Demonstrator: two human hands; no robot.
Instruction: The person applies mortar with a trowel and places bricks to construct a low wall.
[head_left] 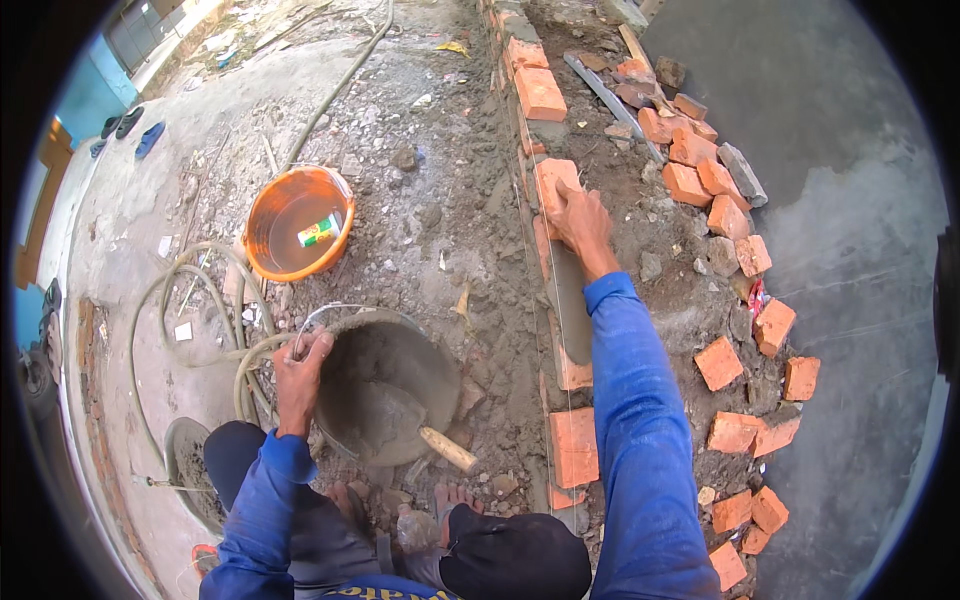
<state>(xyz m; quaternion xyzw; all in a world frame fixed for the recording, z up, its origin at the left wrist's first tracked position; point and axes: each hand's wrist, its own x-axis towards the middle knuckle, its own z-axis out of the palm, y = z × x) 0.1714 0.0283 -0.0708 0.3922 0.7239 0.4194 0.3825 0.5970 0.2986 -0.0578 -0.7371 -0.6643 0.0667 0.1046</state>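
My right hand grips an orange brick lying on the low brick course, its fingertips on the brick's near right side. Wet mortar is spread along the course just below it. A thin string runs along the wall beside the bricks. My left hand is closed at the left rim of a dark mortar bucket, fingers pinching its thin wire handle. Inside the bucket, a trowel with a wooden grip leans on grey mortar, its blade partly buried.
An orange bucket of murky water holds a green-and-white container. A coiled hose lies at left. Loose bricks and rubble line the right, beside smooth grey concrete. Another brick sits nearer on the course.
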